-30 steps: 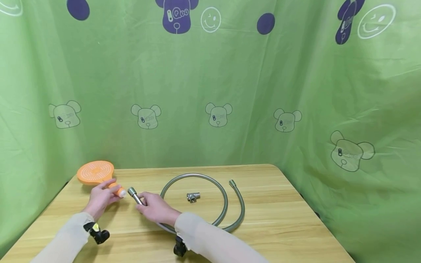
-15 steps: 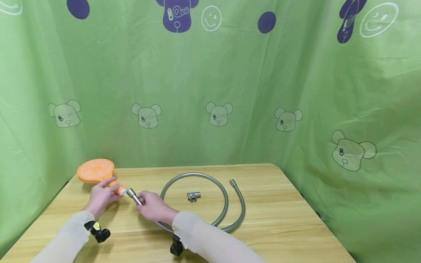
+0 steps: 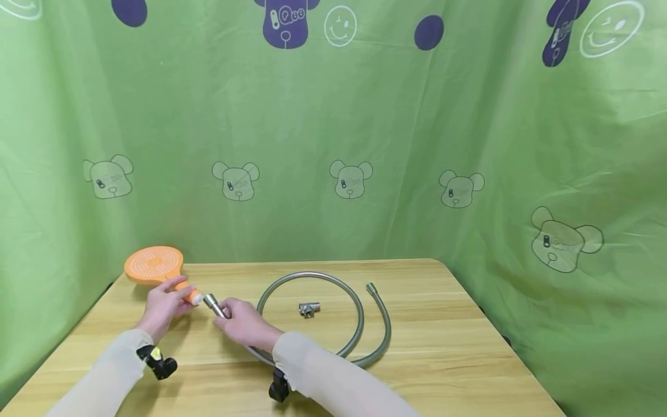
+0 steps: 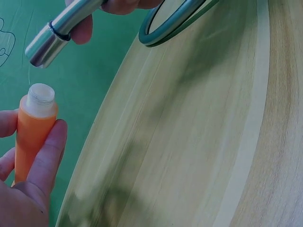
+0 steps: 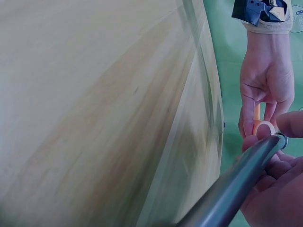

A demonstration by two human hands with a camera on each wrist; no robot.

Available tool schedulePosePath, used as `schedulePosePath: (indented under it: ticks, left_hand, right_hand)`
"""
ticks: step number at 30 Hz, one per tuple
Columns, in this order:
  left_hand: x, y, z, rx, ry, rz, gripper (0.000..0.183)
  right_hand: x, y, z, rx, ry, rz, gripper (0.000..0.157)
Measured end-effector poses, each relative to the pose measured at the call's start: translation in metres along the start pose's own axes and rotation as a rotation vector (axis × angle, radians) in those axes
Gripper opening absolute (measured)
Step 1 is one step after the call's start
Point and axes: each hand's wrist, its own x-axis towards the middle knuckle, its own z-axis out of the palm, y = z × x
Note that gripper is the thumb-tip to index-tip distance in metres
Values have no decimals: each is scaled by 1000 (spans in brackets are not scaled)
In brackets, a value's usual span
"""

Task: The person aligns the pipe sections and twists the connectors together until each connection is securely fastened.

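Observation:
An orange shower head (image 3: 154,264) is held by its handle in my left hand (image 3: 162,307), its round face tilted up above the table. The white threaded end (image 4: 41,97) of the handle points at the hose. My right hand (image 3: 245,322) grips a grey shower hose (image 3: 359,324) just behind its metal connector (image 4: 47,46). In the left wrist view a small gap separates connector and thread, and the two stand at an angle to each other. The right wrist view shows the hose (image 5: 232,189) running back from my right fingers, with the handle end partly hidden behind them.
The hose lies in a loop on the wooden table (image 3: 443,359), its other metal end (image 3: 371,288) to the right. Inside the loop sits a small metal tee fitting (image 3: 309,309). A green curtain (image 3: 333,220) surrounds the table's back and sides.
The connector neared the white thread half a second ago, and a slight gap shows now. Both hands appear a little higher and further right in the head view, which itself has shifted slightly.

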Motion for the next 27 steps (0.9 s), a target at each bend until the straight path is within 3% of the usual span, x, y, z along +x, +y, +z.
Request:
schedulePosePath:
  ticks: [10, 27]
  left_hand:
    - [-1, 0, 2, -4, 10, 8, 68]
    - [0, 4, 1, -9, 24, 11, 66]
  right_hand:
    - [2, -3, 1, 53, 24, 26, 19]
    - [9, -10, 3, 35, 56, 27, 13]
